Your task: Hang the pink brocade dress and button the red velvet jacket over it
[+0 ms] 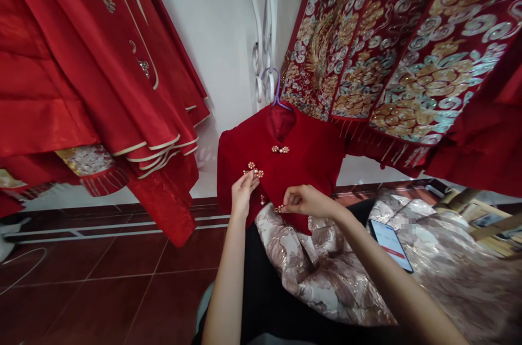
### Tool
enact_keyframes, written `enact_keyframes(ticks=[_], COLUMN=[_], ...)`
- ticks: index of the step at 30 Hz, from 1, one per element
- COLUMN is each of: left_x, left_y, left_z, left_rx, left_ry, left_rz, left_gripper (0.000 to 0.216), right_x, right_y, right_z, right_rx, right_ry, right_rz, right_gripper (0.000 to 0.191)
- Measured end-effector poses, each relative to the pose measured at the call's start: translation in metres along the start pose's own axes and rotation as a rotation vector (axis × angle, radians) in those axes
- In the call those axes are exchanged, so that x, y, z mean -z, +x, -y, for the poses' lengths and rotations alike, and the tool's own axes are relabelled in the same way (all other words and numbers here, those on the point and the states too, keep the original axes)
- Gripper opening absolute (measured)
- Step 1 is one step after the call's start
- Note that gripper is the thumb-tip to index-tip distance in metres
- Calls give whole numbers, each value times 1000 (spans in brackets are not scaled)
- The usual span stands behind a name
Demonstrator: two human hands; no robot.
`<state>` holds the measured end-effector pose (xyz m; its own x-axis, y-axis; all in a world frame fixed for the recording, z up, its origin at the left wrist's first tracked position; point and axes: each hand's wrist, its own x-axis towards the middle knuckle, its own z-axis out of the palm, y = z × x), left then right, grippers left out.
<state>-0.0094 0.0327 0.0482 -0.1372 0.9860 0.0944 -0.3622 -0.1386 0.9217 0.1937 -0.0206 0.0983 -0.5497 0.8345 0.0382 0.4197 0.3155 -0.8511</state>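
A red velvet jacket (312, 155) hangs on a purple hanger (278, 92) in front of me. A jewelled gold clasp (280, 149) lies across its neck opening. My left hand (243, 193) pinches a second jewelled clasp (253, 170) at the jacket's left side. Lower down, my right hand (304, 201) has its fingers closed on a small gold clasp piece (278, 209) at the front edge. Another small ornament (262, 199) shows between the hands. My fingertips partly cover both held pieces.
Red garments (114, 51) hang at the left, and an embroidered red garment (391, 51) hangs at the upper right. Shiny patterned fabric (326, 280) lies over my lap and to the right, with a phone (391, 245) on it. A white metal rack (267, 19) stands against the wall.
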Motion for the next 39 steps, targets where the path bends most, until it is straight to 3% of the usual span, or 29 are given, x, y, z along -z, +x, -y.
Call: enact_keyframes(ticks=[14, 20, 24, 26, 29, 39], left_x=[-14, -18, -30, -40, -53, -72], left_y=[14, 17, 2, -5, -4, 49], left_z=[5, 10, 5, -3, -21, -65], left_rx=[-96, -213, -439, -618, -800, -999], left_ry=[78, 260, 545, 775, 1061, 1469], left_rz=[-151, -195, -380, -291, -26, 402], left_gripper=[23, 18, 36, 33, 28, 32], right_x=[-7, -1, 15, 24, 34, 48], right_y=[8, 3, -7, -13, -20, -31], right_z=[-13, -4, 5, 7, 9, 10], right_rx=[24, -3, -64, -104, -155, -251], right_ry=[3, -29, -107, -144, -161, -163], right_rz=[-7, -13, 95, 161, 195, 230], right_gripper=[30, 32, 29, 27, 26, 25])
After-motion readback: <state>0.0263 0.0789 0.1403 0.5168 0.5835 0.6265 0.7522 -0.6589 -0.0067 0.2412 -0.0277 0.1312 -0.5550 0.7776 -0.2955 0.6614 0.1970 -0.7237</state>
